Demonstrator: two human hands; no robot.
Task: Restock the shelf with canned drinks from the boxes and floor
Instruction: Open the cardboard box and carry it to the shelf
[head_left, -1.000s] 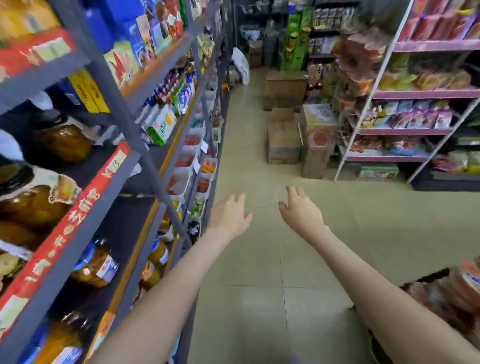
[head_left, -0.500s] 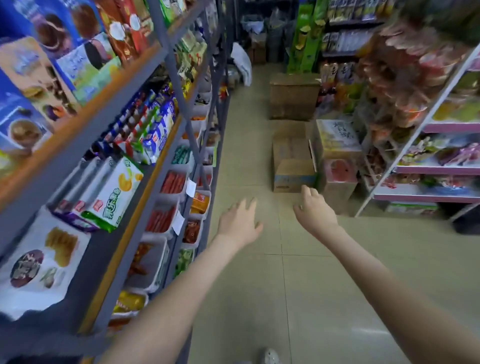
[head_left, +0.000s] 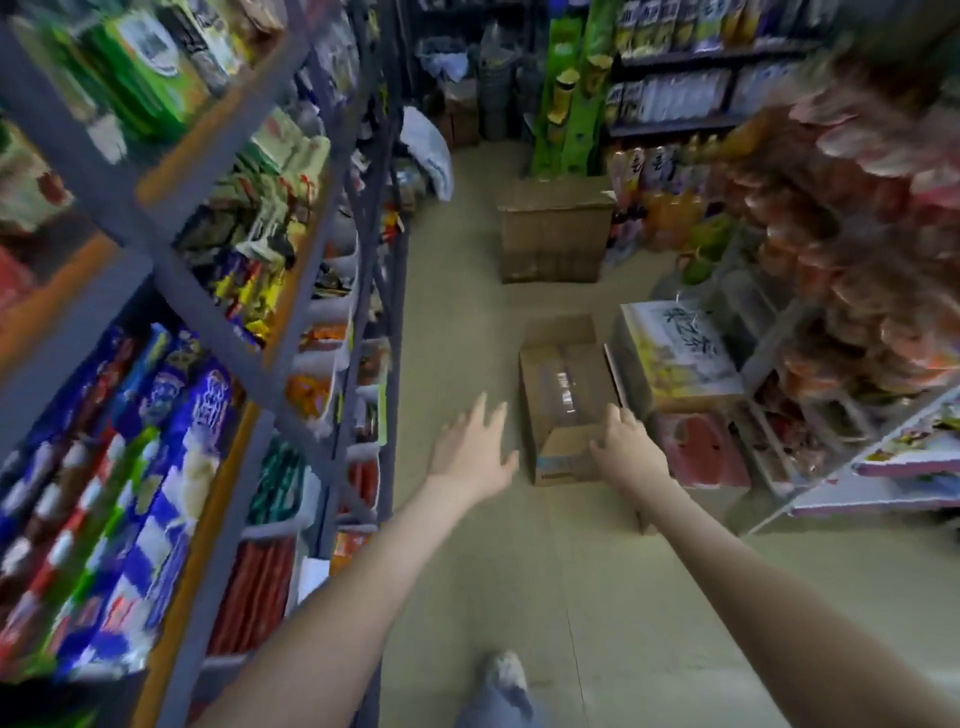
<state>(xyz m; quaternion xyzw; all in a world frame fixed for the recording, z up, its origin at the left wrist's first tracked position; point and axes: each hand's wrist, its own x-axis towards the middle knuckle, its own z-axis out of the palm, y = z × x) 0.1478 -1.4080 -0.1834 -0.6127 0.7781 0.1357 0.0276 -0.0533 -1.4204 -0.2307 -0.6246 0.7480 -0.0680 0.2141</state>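
Cans are what I am after, but I cannot see any out in the open, so I think they are inside the boxes on the floor (head_left: 571, 571) ahead of me. The closest is a small brown box (head_left: 563, 400) with shiny tape across its top, so it looks closed. It sits just beside a printed box (head_left: 675, 353) stacked on a red box (head_left: 701, 452), and a big brown box (head_left: 553, 231) stands farther down the aisle. My left hand (head_left: 475, 449) is wide open with spread fingers, holding nothing, over bare floor just left of the small box. My right hand (head_left: 621, 449) is loose and holds nothing too. It is at the box's near right corner, but I cannot tell if it touches. I think I reach with both so I can grab each side. The snack shelf (head_left: 218, 332) on my left is packed and close. The box's left side has open room, but its right side is tight against the other boxes.
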